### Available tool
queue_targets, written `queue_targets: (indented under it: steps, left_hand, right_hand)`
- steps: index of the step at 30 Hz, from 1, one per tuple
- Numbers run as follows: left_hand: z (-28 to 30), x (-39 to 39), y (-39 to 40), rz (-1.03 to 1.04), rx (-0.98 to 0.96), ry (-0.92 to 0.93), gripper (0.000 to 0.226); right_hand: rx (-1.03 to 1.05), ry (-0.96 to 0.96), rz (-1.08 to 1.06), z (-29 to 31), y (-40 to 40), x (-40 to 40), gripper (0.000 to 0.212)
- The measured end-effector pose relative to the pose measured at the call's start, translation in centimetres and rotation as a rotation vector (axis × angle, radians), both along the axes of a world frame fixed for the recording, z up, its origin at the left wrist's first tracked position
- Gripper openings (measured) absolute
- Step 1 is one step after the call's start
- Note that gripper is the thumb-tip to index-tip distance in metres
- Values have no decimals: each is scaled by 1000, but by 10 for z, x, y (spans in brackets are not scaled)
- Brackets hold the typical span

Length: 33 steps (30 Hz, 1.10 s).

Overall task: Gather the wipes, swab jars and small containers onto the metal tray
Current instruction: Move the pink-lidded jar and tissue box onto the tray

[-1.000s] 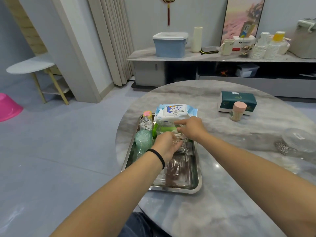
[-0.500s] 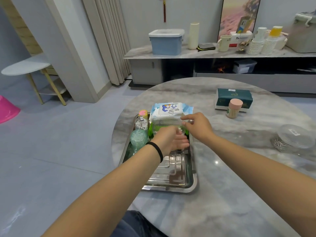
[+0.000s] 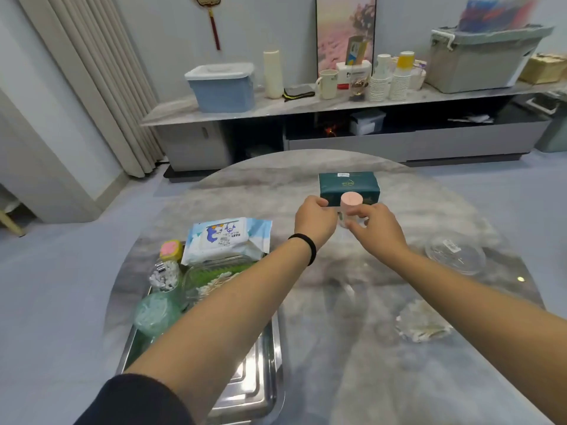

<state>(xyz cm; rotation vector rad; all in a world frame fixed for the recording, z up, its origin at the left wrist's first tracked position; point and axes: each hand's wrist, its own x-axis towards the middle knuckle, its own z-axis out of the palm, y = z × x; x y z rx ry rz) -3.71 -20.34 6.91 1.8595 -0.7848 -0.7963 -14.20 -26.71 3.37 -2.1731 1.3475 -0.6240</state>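
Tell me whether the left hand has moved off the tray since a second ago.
Yes. The left hand has gone from over the tray out across the table to the green box, beside the pink-lidded jar.

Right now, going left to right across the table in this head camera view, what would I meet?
Swab jar → baby wipes pack → left hand → pink-lidded jar → right hand → clear round lid. The dark green box behind the hands overlaps them, so I leave it out.
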Motion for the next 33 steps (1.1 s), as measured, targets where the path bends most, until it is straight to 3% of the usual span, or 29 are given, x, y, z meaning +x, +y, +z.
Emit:
queue_targets:
  steps: [7, 13, 17, 26, 30, 33]
  left_hand:
    - [-36, -3, -80, -178, -1, -297, 46]
    - [-66, 0, -116, -245, 80, -402, 47]
    - [-83, 2, -117, -255, 11, -481, 45]
    - [-72, 23, -119, 62, -188, -467, 42]
    - [-76, 17, -120, 85, -182, -382, 43]
    - [-76, 11, -118, 77, -174, -307, 43]
  right_hand:
    - [-62, 119, -48, -20, -61, -18, 32]
    - [-64, 111, 4, -38, -115, -24, 37]
    - [-62, 165, 118, -42, -146, -19, 52]
    - [-17, 430, 293, -40, -194, 15, 110]
    - [30, 347, 244, -47, -194, 28, 113]
    - [-35, 402, 189, -45, -187, 30, 109]
